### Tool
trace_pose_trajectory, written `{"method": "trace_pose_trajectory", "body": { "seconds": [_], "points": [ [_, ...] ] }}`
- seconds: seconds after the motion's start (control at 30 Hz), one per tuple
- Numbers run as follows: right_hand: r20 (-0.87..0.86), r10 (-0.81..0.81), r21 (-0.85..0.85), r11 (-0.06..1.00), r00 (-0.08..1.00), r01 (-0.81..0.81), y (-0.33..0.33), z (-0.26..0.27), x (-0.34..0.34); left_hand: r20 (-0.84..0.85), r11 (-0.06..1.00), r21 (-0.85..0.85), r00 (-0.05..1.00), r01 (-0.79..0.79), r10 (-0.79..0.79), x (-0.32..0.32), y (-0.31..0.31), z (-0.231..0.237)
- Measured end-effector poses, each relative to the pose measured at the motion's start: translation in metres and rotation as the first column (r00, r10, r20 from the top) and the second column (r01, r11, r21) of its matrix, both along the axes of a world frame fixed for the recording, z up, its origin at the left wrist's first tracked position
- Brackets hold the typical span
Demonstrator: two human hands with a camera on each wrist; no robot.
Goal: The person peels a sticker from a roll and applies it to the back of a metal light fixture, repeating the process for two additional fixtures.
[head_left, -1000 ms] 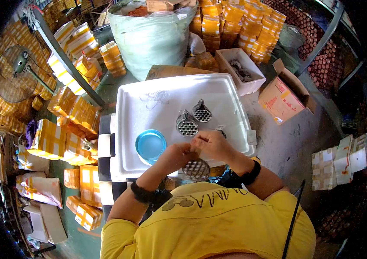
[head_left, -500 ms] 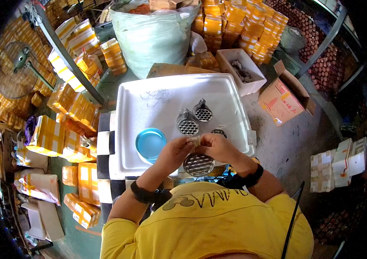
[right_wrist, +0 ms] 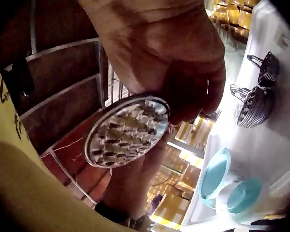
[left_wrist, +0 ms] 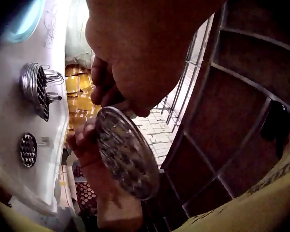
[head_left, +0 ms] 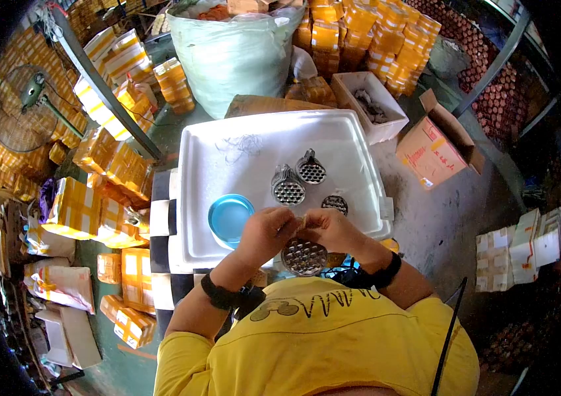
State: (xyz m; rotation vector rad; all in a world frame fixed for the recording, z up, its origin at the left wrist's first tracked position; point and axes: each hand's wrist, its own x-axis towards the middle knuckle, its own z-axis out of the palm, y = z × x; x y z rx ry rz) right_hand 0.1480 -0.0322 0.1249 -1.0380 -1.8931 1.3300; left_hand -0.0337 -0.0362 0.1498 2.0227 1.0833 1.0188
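A round woven metal disc (head_left: 304,258) hangs below my two hands, close in front of the yellow shirt. My left hand (head_left: 262,233) pinches at its upper edge from the left, and my right hand (head_left: 337,231) pinches there from the right, fingertips nearly meeting. In the left wrist view the disc (left_wrist: 128,153) stands tilted, with a small pale piece (left_wrist: 129,113) at its top, mostly hidden by the fingers. The right wrist view shows the disc's (right_wrist: 128,133) patterned face. Two stacks of similar discs, a larger one (head_left: 288,188) and a smaller one (head_left: 310,167), lie beyond.
The work surface is a white foam tray (head_left: 214,173). On it are a blue round dish (head_left: 231,220), a single woven disc (head_left: 334,204) near my right hand, and loose thin wires (head_left: 237,150). An open cardboard box (head_left: 432,152) and a white foam box (head_left: 374,105) stand beyond its right side.
My right hand has dropped slightly toward the body, uncovering the single disc on the tray. The disc between my hands has turned more face-up, and the fingers have shifted at its upper edge.
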Motion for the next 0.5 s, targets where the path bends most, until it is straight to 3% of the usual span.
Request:
{"method": "trace_pose_trajectory", "body": {
  "seconds": [0.13,0.23,0.33,0.43,0.5],
  "points": [
    [0.175,-0.06,0.16,0.987,0.983,0.032,-0.003,0.015,-0.004,-0.018,0.991,-0.119,0.998,-0.063,0.061,0.001,0.0,-0.009],
    [0.046,-0.033,0.0,0.999,0.998,0.033,-0.006,0.016,-0.006,-0.026,0.972,-0.231,0.999,-0.051,0.046,-0.001,0.001,-0.012],
    [0.043,-0.119,0.164,0.98,0.992,0.11,-0.003,-0.011,-0.005,0.008,0.96,-0.281,1.0,-0.01,0.013,-0.002,0.003,-0.014],
    [-0.133,-0.194,0.178,0.96,0.972,0.216,0.001,-0.021,-0.008,0.097,0.924,-0.379,0.995,0.061,-0.026,-0.003,0.002,-0.027],
    [-0.049,-0.227,0.254,0.939,0.973,0.232,-0.003,-0.008,-0.008,0.198,0.893,-0.431,0.979,0.13,-0.046,-0.003,0.002,-0.032]
  ]
}}
